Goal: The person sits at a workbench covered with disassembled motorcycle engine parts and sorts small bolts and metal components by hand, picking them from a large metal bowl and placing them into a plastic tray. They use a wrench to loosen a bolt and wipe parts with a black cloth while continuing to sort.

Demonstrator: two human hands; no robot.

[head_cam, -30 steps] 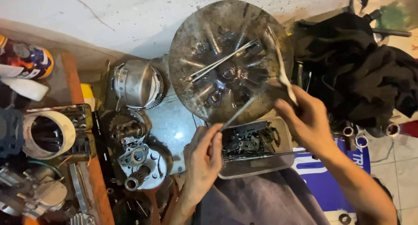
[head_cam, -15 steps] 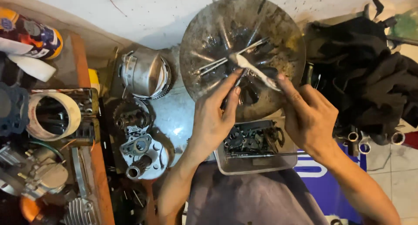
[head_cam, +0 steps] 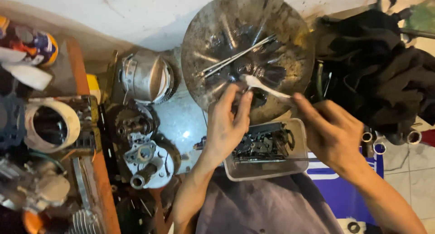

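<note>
Where engine parts (head_cam: 140, 157) crowd the floor (head_cam: 188, 120), pale wall (head_cam: 149, 12) behind.

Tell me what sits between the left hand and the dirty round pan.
Nothing visible. The left hand already reaches over the near rim of the round pan, its fingers beside the white spoon that the right hand holds. Long metal rods lie farther in.

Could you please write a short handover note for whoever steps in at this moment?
Left hand: fingertips reach into the middle of the round greasy metal pan.
Right hand: pinches the handle of a white plastic spoon, whose bowl lies in the pan.
Two thin metal rods lie across the pan.
A clear plastic tray of dark small parts sits just below it.
Whether anything has been moved between the two cannot be told.
</note>
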